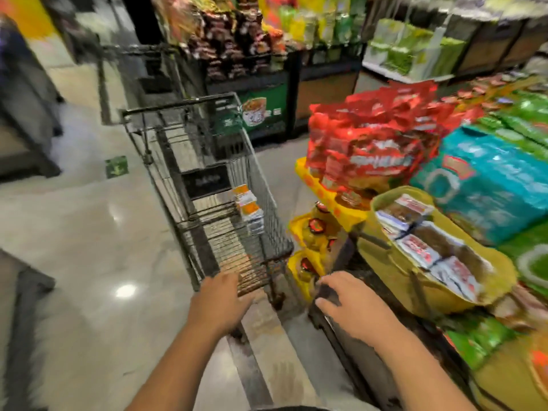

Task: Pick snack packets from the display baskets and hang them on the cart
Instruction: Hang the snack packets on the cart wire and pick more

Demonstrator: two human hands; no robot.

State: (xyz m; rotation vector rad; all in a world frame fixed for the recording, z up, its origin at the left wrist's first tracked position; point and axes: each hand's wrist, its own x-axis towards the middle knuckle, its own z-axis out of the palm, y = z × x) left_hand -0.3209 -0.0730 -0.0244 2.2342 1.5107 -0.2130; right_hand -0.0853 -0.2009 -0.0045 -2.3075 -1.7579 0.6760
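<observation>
The cart [261, 185] is dark metal wire, dull rather than shiny, with a rusty tinge at its near end. A matt black panel [206, 180] sits across it. The floor [89, 232] is smooth, polished stone or tile, glossy enough to mirror the ceiling lights. The red packets [370, 143] are crinkled, shiny plastic film. The teal packs [489, 179] have a smooth glossy wrap. The yellow basket [391, 262] looks matt; blur hides whether it is cloth or plastic. The small packets [421, 247] inside it are clear and white film.

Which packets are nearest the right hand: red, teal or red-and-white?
The red-and-white packets in the yellow basket, beside the right hand; the others lie farther.
</observation>
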